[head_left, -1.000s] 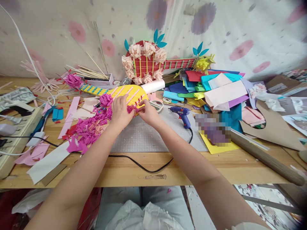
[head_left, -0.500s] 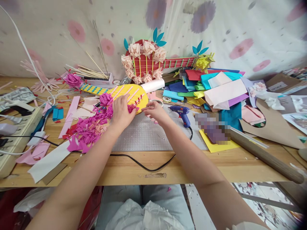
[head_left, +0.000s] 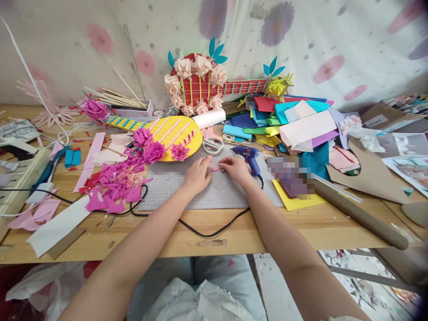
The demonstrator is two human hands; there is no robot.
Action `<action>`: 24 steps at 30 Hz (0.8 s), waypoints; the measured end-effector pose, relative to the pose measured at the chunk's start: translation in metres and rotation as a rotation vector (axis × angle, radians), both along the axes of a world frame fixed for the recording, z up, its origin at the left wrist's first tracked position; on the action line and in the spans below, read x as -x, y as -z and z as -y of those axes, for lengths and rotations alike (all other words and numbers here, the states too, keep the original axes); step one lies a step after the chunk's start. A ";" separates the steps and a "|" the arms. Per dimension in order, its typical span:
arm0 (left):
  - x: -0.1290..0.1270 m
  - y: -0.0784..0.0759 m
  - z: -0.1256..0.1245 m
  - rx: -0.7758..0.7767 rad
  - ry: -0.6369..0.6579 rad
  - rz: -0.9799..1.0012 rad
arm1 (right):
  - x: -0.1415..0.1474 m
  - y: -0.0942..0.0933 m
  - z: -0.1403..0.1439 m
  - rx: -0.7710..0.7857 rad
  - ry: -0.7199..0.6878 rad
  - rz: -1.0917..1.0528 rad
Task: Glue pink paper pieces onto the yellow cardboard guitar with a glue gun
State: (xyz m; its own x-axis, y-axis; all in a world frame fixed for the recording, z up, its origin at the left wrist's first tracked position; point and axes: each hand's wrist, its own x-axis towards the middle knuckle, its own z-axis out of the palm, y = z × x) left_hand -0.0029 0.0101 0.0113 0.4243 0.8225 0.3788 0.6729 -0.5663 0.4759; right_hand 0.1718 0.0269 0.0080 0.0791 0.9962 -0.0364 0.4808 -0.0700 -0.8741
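Observation:
My left hand (head_left: 197, 175) and my right hand (head_left: 235, 168) rest close together on the grey cutting mat (head_left: 200, 191). Their fingertips meet on a small pink piece (head_left: 214, 168) that lies between them. Just beyond my hands lies a yellow paper guitar (head_left: 174, 131). Three magenta paper flowers sit on its body; the nearest flower (head_left: 179, 152) is close to my left hand.
A blue glue gun (head_left: 249, 156) and scissors (head_left: 212, 145) lie just behind my right hand, and a black cable (head_left: 200, 231) loops along the table's front. Magenta scraps (head_left: 117, 183) pile at the left, coloured sheets (head_left: 294, 120) at the right. A red guitar (head_left: 207, 84) leans on the wall; a wooden roller (head_left: 357, 214) lies at the right.
Both hands have left the yellow guitar and come back onto the cutting mat. A magenta flower they were pressing now sits on the guitar's body. They now meet on a small pink piece.

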 end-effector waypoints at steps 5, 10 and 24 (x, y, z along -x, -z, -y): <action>0.004 0.007 -0.002 0.083 -0.087 0.071 | 0.016 -0.001 0.001 -0.202 -0.001 0.284; 0.010 0.011 -0.001 0.114 -0.102 0.153 | 0.035 -0.005 -0.002 -0.249 -0.102 0.350; 0.013 0.017 -0.004 0.142 -0.094 0.297 | 0.036 0.004 -0.010 -0.237 -0.098 0.189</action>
